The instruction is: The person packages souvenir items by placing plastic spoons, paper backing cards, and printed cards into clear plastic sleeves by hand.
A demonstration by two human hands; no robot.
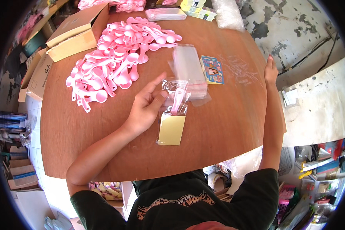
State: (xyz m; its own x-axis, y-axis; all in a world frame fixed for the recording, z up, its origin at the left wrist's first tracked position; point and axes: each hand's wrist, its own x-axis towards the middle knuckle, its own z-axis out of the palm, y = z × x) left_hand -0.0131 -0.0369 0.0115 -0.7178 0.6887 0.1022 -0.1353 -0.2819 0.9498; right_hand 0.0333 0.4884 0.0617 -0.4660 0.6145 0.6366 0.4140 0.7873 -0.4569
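My left hand (145, 105) holds a clear plastic bag (167, 87) by its edge, pinched between thumb and fingers, with the index finger stretched upward. Inside the bag are a pink measuring spoon (178, 100), whose handle end points up, and a plain yellow card (172, 130) lower down. Just beyond lies a stack of empty clear bags (188, 63). Beside it is a small stack of blue and yellow printed cards (212, 69). Out at the table's right edge, my right hand (271, 72) is seen edge-on, fingers stretched away from me; nothing shows in it.
A heap of pink spoons (115, 57) covers the table's far left, with a cardboard box (74, 34) behind it. Clear thin strips (239, 70) lie scattered near the right edge. Packs of bags (165, 14) and yellow bundles (198, 9) line the far edge, before a peeling wall (280, 27).
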